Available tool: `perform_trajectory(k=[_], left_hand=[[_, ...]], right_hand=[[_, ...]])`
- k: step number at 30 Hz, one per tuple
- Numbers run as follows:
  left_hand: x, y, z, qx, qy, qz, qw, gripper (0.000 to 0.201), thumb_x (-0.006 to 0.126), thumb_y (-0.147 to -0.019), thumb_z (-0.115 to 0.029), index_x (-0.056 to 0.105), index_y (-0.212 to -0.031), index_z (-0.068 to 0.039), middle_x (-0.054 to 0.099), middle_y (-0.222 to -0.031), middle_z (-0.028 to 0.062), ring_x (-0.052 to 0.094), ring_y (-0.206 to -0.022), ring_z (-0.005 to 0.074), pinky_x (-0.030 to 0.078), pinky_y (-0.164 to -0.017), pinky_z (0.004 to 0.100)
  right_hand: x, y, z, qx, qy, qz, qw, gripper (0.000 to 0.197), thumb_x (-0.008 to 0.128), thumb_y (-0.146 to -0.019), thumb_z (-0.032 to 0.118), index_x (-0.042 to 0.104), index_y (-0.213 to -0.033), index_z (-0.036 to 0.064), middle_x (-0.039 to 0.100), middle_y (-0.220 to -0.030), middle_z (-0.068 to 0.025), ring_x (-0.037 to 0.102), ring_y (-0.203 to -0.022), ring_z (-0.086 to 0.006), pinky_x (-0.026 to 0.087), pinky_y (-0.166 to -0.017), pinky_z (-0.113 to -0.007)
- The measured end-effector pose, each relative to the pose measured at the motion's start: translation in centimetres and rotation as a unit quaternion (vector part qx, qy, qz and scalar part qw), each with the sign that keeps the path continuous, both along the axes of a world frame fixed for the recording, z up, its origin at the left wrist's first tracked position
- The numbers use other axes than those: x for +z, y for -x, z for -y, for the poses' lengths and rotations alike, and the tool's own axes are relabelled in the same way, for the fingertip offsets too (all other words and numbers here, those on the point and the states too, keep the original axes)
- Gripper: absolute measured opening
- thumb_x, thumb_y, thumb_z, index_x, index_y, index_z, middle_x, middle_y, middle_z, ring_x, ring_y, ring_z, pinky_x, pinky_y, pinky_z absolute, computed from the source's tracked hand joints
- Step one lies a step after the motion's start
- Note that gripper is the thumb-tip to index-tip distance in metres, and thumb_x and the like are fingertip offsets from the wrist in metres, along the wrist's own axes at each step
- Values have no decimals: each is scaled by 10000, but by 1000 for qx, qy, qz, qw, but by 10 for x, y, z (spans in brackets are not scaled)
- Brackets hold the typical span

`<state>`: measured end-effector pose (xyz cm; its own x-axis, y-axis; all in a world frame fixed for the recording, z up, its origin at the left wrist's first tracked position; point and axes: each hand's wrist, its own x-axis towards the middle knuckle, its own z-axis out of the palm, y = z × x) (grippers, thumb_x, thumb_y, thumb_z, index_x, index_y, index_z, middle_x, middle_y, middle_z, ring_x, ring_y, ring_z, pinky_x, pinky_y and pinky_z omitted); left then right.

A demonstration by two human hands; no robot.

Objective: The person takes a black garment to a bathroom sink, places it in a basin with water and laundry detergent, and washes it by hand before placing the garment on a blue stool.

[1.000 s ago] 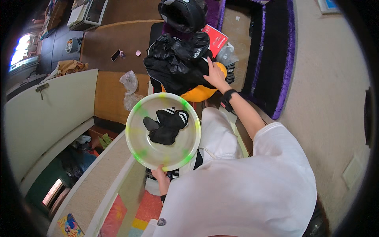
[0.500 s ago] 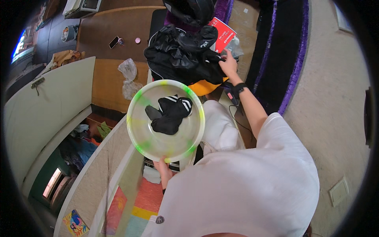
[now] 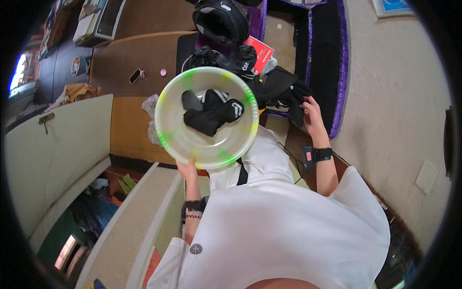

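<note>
A pale basin (image 3: 173, 137) with green and yellow patches is held tilted in front of me. My left hand (image 3: 186, 169) grips its near rim from below. Inside lie black socks (image 3: 207, 120) with white stripes, beside a dark grey piece (image 3: 192, 101). Over to the right, my right hand (image 3: 313, 114) is closed on the edge of a black garment (image 3: 284, 89), which hangs stretched from the pile. The garment's exact kind does not show. Part of the pile is hidden behind the basin.
Beyond the basin stand a black helmet (image 3: 221, 21), a black bag (image 3: 244, 60) and a red booklet (image 3: 261, 53). A phone (image 3: 135, 76) and a pink round thing (image 3: 163, 72) lie far left. Clear plastic bags (image 3: 150, 108) sit beside the basin. A purple-edged black panel (image 3: 332, 72) stands right.
My right hand has moved right and nearer, drawing the black garment out of the pile. The basin has risen slightly away from me, with my left hand still on its rim.
</note>
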<state>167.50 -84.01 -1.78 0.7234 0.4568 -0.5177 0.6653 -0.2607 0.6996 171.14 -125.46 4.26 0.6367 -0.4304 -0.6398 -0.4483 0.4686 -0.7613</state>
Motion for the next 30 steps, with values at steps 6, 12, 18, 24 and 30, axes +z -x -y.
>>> perform_trajectory(k=[6, 12, 18, 24, 30], left_hand=[[-21, -90, 15, -131, 100, 33, 986, 505, 550, -654, 24, 383, -1130, 6, 490, -1094, 148, 497, -971, 239, 381, -824, 312], [-114, -134, -1, -183, 288, -148, 928, 421, 559, -704, -28, 355, -1072, -6, 492, -1025, 142, 505, -927, 254, 424, -754, 318], [-122, -156, -5, -238, 163, -181, 940, 469, 607, -708, -124, 345, -1057, 49, 491, -1022, 159, 504, -934, 250, 421, -761, 331], [-72, -161, 30, -405, 81, 30, 910, 547, 576, -766, -292, 350, -1160, 11, 438, -1141, 180, 456, -1028, 295, 372, -839, 344], [26, -161, 84, -515, 266, 5, 815, 699, 638, -694, -335, 300, -1240, -58, 433, -1152, 173, 470, -1006, 242, 371, -848, 299]], right_hand=[[41, 32, -45, -135, 51, 4, 989, 193, 477, -696, 28, 491, -882, 74, 402, -599, 63, 329, -441, -23, 231, -401, -152], [56, 44, -109, -155, 33, -5, 987, 240, 473, -671, -27, 512, -889, 64, 481, -806, 14, 469, -707, -84, 372, -601, -177], [14, 44, -137, -105, 83, -17, 991, 206, 497, -654, -24, 519, -856, 8, 508, -797, -18, 465, -752, -103, 364, -676, -193], [-32, 23, -139, 13, 241, 36, 970, 189, 530, -634, -1, 510, -822, -3, 530, -705, -25, 497, -653, -89, 401, -607, -218], [-44, -17, -159, 154, 265, 14, 952, 161, 559, -628, 57, 521, -781, 25, 552, -686, -54, 537, -670, -149, 418, -635, -254]])
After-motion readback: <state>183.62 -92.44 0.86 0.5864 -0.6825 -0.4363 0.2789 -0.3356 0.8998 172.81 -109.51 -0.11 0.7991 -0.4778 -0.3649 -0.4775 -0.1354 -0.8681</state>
